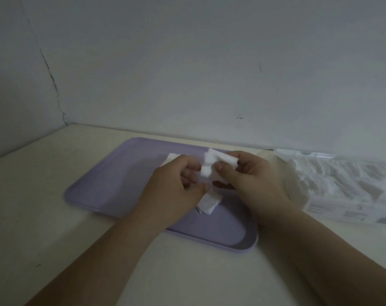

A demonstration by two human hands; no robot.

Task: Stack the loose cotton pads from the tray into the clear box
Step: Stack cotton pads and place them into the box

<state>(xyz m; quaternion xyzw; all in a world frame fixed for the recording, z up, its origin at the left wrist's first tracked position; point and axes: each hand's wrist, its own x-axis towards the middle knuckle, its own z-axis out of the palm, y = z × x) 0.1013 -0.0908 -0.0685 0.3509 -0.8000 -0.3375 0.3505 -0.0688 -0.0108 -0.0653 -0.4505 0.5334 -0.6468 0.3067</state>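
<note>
A lilac tray [112, 184] lies on the pale table. Over its middle, my right hand [249, 177] grips a small bundle of white cotton pads [212, 164], thumb on top. My left hand [174, 191] is curled beside it, its fingertips at the bundle's left edge. Another pad [209, 203] lies on the tray just below my hands, and one more pad [172, 157] peeks out behind my left hand. The clear box [342, 188], at the right of the tray, holds rows of white pads.
A grey wall [187, 62] rises right behind the tray and box. Bare table surface [44, 217] stretches to the left and in front of the tray.
</note>
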